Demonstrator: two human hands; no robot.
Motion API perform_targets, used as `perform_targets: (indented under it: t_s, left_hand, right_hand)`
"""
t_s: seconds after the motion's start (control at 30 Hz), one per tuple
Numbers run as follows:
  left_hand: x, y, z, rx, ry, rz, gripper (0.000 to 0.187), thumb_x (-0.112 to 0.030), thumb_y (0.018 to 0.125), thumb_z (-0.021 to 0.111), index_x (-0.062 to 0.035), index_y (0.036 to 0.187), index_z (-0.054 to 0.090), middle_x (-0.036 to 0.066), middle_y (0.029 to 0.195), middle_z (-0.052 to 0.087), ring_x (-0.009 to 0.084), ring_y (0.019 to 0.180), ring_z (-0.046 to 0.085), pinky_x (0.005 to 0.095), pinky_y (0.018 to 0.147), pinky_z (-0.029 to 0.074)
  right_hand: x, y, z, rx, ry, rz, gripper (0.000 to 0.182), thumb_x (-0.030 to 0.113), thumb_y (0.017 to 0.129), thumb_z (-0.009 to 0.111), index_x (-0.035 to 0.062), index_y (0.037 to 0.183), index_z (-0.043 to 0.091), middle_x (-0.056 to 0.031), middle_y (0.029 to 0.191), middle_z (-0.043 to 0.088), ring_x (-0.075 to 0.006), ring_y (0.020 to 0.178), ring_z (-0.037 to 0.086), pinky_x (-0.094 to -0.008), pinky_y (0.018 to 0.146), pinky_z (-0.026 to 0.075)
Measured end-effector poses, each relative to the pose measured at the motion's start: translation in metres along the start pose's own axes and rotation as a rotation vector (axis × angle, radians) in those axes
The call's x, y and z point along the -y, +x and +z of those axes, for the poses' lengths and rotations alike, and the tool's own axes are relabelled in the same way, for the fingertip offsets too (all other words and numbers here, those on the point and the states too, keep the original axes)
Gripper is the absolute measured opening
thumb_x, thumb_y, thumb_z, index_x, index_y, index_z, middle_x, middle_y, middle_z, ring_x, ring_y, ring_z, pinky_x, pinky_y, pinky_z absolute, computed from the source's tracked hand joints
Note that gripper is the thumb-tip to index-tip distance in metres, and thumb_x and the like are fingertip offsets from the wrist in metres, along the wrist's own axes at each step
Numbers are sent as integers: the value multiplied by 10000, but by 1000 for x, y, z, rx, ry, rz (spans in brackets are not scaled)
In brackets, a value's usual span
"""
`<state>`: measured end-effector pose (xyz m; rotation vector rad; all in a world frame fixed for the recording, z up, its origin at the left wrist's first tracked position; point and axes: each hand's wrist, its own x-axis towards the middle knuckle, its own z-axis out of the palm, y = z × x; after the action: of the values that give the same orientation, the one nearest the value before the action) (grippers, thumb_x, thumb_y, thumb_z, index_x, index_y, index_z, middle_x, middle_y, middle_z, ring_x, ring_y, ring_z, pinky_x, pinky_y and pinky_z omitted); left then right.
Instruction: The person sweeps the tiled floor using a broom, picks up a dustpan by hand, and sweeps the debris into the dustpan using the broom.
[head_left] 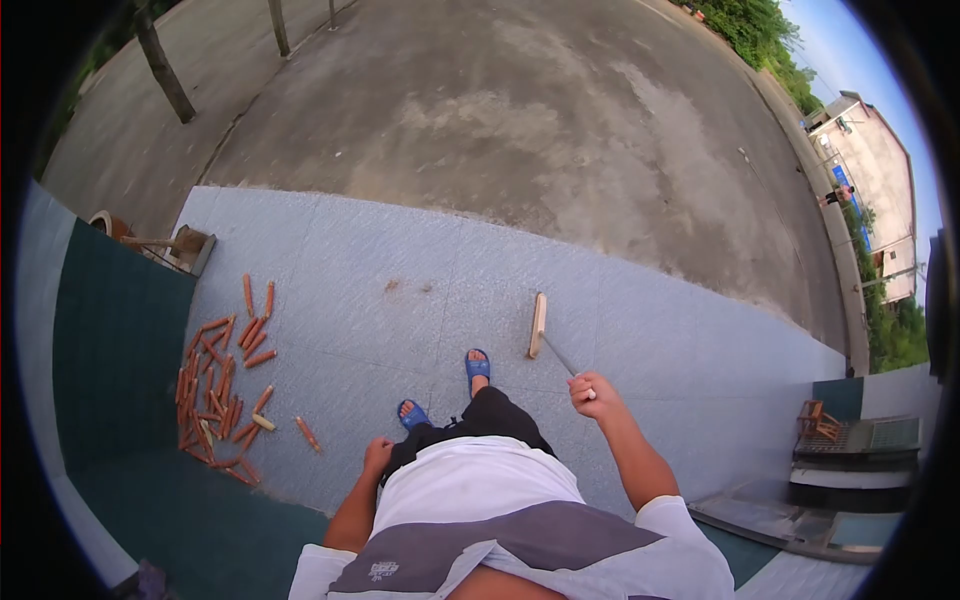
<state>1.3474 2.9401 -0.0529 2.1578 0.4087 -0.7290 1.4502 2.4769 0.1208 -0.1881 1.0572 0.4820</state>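
The right hand is closed around the pale end of a slim grey-handled tool, out in front of the person's right side. Its handle slants forward and leftward to a narrow, cream-coloured head, perhaps bristled, whose long axis points away from the body across rough-textured, blue-grey paving. The left hand hangs beside black cloth shorts; how far open it is, I cannot tell. Reddish-brown, cylindrical pieces lie scattered well to the left.

No wording is legible: the small pale print on the shirt is too blurred.
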Motion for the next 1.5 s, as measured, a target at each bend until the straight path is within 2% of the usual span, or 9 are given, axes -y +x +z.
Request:
perform_targets:
  t_s: [0.13, 0.3, 0.63, 0.7, 0.8, 1.0, 1.1, 1.27, 1.5]
  left_hand:
    - [-9, -3, 13, -69, 35, -58, 213, -231, 654, 552, -34, 725, 589, 161, 728, 573, 273, 698, 561, 348, 610, 425]
    - [-17, 6, 43, -93, 62, -54, 225, -230, 670, 544, -17, 735, 579, 177, 745, 565, 291, 710, 556, 354, 608, 421]
    - [-62, -3, 50, -246, -149, -59, 171, -158, 709, 496, -11, 751, 573, 144, 693, 574, 220, 614, 543, 319, 554, 396]
    - [-72, -1, 55, -246, -268, 5, 167, -152, 712, 496, -8, 750, 572, 142, 690, 574, 216, 608, 541, 322, 544, 392]
    - [-67, 13, 60, -267, 46, -36, 162, -139, 719, 494, -7, 761, 578, 151, 700, 576, 230, 624, 550, 331, 554, 402]
    - [-65, 40, 62, -217, -91, -182, 162, -135, 711, 509, -9, 778, 584, 158, 743, 579, 275, 697, 562, 341, 625, 427]
    - [-86, 48, 52, -171, 96, -40, 156, -129, 709, 507, -17, 784, 586, 162, 758, 576, 287, 740, 554, 342, 664, 423]
    - [-85, 65, 50, -99, 83, -56, 171, -141, 710, 507, -21, 806, 582, 168, 796, 570, 294, 762, 547, 346, 671, 419]
    - [-90, 27, 43, -187, 100, -83, 174, -139, 701, 495, -23, 800, 580, 167, 779, 566, 286, 737, 546, 344, 648, 416]
  right_hand:
    - [46, 44, 10, -267, -194, -194, 169, -3, 709, 352, 84, 572, 304, 19, 440, 311, -69, 352, 350, -191, 297, 293]
    - [59, 132, 49, -335, -142, -186, 154, -41, 663, 334, 78, 566, 312, 4, 450, 307, -93, 358, 345, -227, 320, 320]
    - [-63, 169, 159, -3, -267, 293, 156, -6, 676, 363, 87, 559, 318, 0, 463, 328, -93, 359, 332, -222, 320, 288]
    - [-44, 162, 163, 3, -254, 258, 193, 0, 681, 379, 95, 531, 302, 16, 451, 320, -76, 345, 310, -200, 307, 261]
    - [0, 145, 153, 125, -229, 213, 132, 8, 699, 409, 64, 594, 353, 23, 452, 349, -54, 337, 332, -183, 292, 263]
    - [93, 56, 91, 76, -4, 185, 150, 36, 734, 431, -12, 858, 362, 35, 461, 371, -38, 338, 368, -164, 280, 269]
    - [118, 28, 60, 48, -11, 75, 54, 39, 735, 428, 10, 758, 389, 39, 459, 371, -35, 339, 364, -166, 284, 271]
    - [172, 37, 25, -180, -245, -232, 201, 28, 733, 400, 88, 552, 336, 23, 446, 353, -57, 357, 361, -191, 303, 293]
    - [231, 125, 29, -382, -215, -263, 155, 4, 717, 366, 81, 584, 343, -2, 465, 360, -85, 371, 361, -214, 323, 323]
